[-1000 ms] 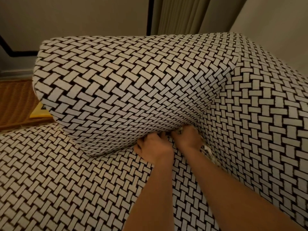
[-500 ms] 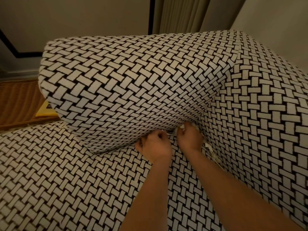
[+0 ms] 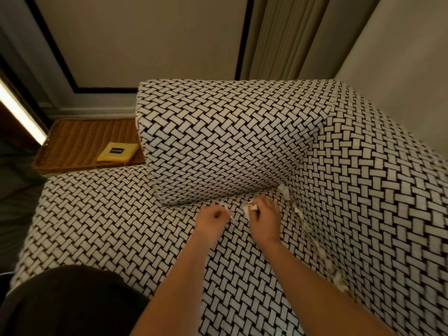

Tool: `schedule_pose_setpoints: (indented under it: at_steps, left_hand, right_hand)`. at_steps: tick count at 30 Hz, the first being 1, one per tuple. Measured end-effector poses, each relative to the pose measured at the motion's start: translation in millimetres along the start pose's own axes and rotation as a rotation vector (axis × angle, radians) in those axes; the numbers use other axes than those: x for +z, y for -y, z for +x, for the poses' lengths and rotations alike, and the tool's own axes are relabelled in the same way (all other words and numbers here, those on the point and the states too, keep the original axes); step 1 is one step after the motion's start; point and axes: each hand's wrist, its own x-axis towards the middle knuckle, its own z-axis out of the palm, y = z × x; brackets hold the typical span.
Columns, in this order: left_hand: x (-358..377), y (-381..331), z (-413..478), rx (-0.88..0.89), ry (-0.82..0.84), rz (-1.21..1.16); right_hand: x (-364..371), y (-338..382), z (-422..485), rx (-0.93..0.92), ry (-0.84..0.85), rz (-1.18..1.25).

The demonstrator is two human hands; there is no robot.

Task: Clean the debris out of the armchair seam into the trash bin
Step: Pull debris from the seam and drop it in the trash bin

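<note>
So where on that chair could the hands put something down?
The seat cushion left of the left hand is bare. Crowded: the seam along the right arm, lined with debris, beside the right hand holding scraps.

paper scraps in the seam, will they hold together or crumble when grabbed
Probably loose: the paper scraps lie as many small separate bits along the seam, so they would likely scatter. They look thin and crumpled, so likely light and floppy. The right hand already holds a pale wad.
</note>
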Motion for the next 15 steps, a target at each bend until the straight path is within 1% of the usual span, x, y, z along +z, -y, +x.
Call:
schedule_pose_setpoints:
  at_steps: [8, 11, 12, 15]
  left_hand:
    - [-49, 19, -59, -0.098, 0.045, 0.118]
    - [-74, 14, -70, -0.224, 0.034, -0.010]
    - [-82, 11, -72, -0.239, 0.029, -0.052]
    - [-107, -6, -83, -0.220, 0.035, -0.012]
  right_hand:
    - [-4, 29, -42, 0.096, 0.104, 0.128]
    - [-9, 52, -56, 0.107, 0.148, 0.237]
    - [-11, 61, -60, 0.103, 0.171, 0.267]
    - [-17, 91, -62, 0.090, 0.236, 0.355]
